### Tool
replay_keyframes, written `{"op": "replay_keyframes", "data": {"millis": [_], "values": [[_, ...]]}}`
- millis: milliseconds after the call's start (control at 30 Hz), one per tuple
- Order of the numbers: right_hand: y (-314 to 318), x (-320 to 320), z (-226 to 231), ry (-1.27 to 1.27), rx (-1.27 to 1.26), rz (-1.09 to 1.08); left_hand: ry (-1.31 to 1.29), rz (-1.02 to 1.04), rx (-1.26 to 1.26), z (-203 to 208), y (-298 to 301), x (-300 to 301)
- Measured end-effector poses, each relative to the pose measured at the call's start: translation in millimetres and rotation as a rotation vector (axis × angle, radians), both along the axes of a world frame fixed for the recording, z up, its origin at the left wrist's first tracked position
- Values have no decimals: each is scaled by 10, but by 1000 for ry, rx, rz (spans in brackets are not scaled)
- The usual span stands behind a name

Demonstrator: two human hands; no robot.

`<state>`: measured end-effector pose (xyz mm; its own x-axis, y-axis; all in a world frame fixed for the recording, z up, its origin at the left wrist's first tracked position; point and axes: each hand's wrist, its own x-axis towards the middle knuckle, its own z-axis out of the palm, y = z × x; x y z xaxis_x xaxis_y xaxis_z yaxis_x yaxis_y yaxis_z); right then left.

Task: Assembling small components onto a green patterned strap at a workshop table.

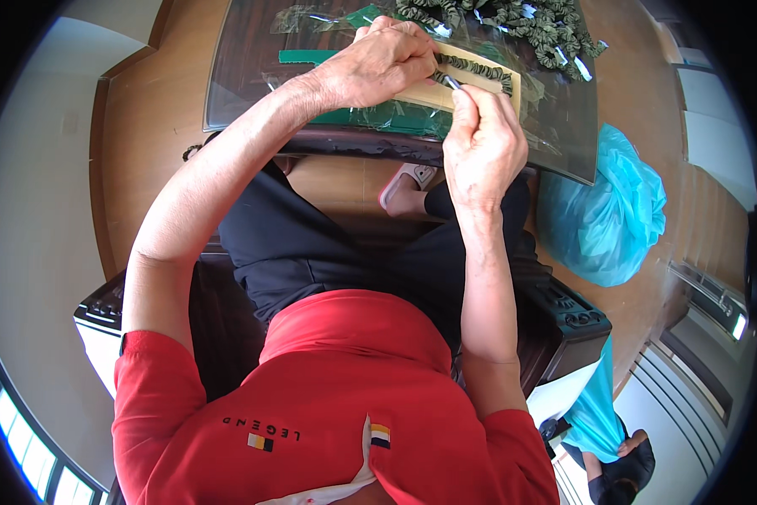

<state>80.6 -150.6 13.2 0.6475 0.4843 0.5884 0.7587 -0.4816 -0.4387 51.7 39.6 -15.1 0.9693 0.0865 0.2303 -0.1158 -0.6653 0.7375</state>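
A dark olive scrunchie point(477, 67) lies drawn out along a pale yellow board point(514, 93) on the glass-topped table. My left hand point(384, 63) is closed at the scrunchie's left end, fingertips pressed together on the gathered cloth. My right hand point(485, 139) pinches a thin silver tool point(452, 82) between thumb and fingers, its tip by the scrunchie's near side. I cannot make out what kind of tool it is. My left fingers hide part of the scrunchie and board.
Several olive scrunchies with white tags point(547, 34) are heaped at the far right. A green strip point(307, 56) and clear tape lie around the board. A blue plastic bag point(605, 210) stands right of the table. Another person point(626, 459) handles blue plastic at lower right.
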Motion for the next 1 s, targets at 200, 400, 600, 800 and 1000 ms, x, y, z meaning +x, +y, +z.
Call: {"op": "replay_keyframes", "data": {"millis": [200, 400, 600, 800, 1000], "values": [[-23, -45, 30, 25, 21, -10, -26, -7, 13, -19, -2, 5], [10, 44, -61, -103, -39, -13, -75, -14, 8, -41, -10, 11], [14, 20, -75, -199, -76, -18, -62, -10, -14, -53, -15, -29], [80, 63, -34, -188, -95, 5, -111, -44, 5, -104, 29, -12], [178, 18, 58, 133, 134, 214, -272, 28, 221, -142, -74, -11]]}}
